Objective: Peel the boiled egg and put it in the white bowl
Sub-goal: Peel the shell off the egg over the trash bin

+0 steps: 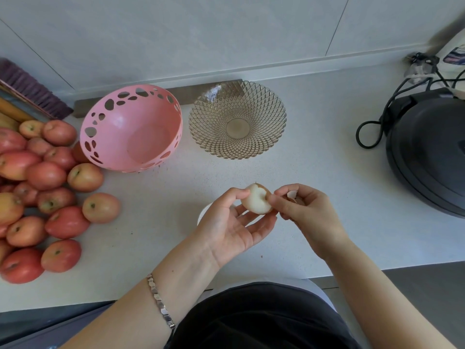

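My left hand (230, 224) holds the boiled egg (256, 201) between thumb and fingertips above the counter. Most of the egg shows bare white; a strip of brown shell clings to its right side. My right hand (300, 207) pinches that shell edge with thumb and forefinger and keeps loose shell pieces (293, 195) curled in its fingers. The white bowl (202, 214) stands on the counter under my left hand, with only a sliver of its left rim showing.
A pink perforated bowl (132, 129) and a clear patterned glass bowl (237, 119) stand at the back of the white counter (327, 210). Several red apples (45, 187) are piled on the left. A black cooker (427, 149) with cables sits at the right.
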`<action>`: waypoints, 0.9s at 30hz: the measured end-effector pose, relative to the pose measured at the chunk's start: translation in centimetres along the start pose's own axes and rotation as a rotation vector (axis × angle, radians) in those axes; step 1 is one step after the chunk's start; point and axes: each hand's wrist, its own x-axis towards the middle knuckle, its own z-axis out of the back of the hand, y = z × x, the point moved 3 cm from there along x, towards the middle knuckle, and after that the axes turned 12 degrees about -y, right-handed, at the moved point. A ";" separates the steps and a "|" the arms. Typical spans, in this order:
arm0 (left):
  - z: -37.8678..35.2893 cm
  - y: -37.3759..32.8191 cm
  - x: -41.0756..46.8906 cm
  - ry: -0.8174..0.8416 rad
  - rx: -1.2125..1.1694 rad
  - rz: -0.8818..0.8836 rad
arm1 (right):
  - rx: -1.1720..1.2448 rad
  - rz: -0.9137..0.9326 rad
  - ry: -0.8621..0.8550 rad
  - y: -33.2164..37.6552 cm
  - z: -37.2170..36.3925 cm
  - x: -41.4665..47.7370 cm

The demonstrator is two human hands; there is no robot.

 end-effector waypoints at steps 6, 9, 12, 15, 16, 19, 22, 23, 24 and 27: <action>-0.1 -0.1 0.1 -0.020 -0.004 -0.023 | -0.170 0.213 -0.043 0.5 -0.4 -0.1; 0.1 -0.3 0.4 -0.054 -0.017 -0.056 | -0.194 0.305 -0.027 0.5 -0.4 0.1; 0.1 -0.3 0.4 -0.070 -0.012 -0.062 | -0.272 0.403 -0.035 0.3 -0.5 0.2; 0.1 -0.3 0.3 -0.059 -0.018 -0.052 | -0.286 0.438 -0.055 -0.1 -0.5 0.4; 0.1 -0.3 0.3 -0.063 -0.019 -0.053 | -0.271 0.432 -0.034 -0.3 -0.5 0.4; 0.3 -0.4 0.4 -0.074 -0.005 -0.046 | -0.276 0.455 0.063 -0.3 -0.6 0.5; 0.3 -0.3 0.2 -0.067 0.027 -0.002 | -0.319 0.544 0.030 -0.1 -0.6 0.5; 0.3 -0.2 0.2 -0.060 0.032 0.019 | -0.339 0.593 -0.007 0.0 -0.5 0.5; 0.2 -0.1 0.1 -0.050 0.032 0.037 | -0.355 0.636 -0.037 0.1 -0.4 0.4; 0.1 0.2 0.1 -0.016 0.014 0.049 | -0.347 0.642 -0.075 0.1 -0.3 0.3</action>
